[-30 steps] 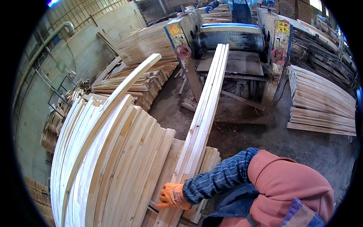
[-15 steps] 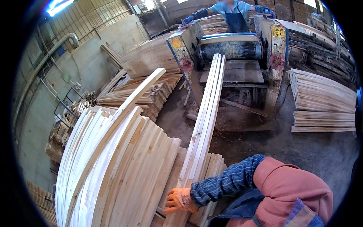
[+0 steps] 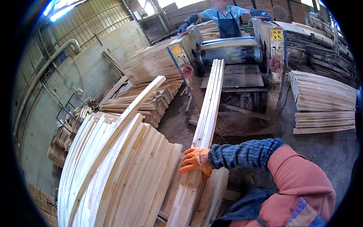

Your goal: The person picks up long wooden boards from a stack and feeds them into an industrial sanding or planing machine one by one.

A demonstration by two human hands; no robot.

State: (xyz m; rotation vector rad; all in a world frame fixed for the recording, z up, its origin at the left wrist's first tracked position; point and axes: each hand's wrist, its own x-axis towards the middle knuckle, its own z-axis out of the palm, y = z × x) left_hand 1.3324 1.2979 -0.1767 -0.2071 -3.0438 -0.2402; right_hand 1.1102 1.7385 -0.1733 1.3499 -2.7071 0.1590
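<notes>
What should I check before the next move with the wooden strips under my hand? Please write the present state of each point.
1. Right hand gloved: ok, orange glove on.
2. Right hand on the strips: ok, laid across them; firmness of grip, cannot tell.
3. Left hand placed safely: cannot tell, out of view.
4. Strips aimed at the machine: ok, far ends point toward its roller; contact, cannot tell.
5. Co-worker's hands off the roller: ok, one at each side.
6. Roller stopped: cannot tell.

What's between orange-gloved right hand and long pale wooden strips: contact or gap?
Touching; head view shows the right hand draped over the wooden strips.
</notes>
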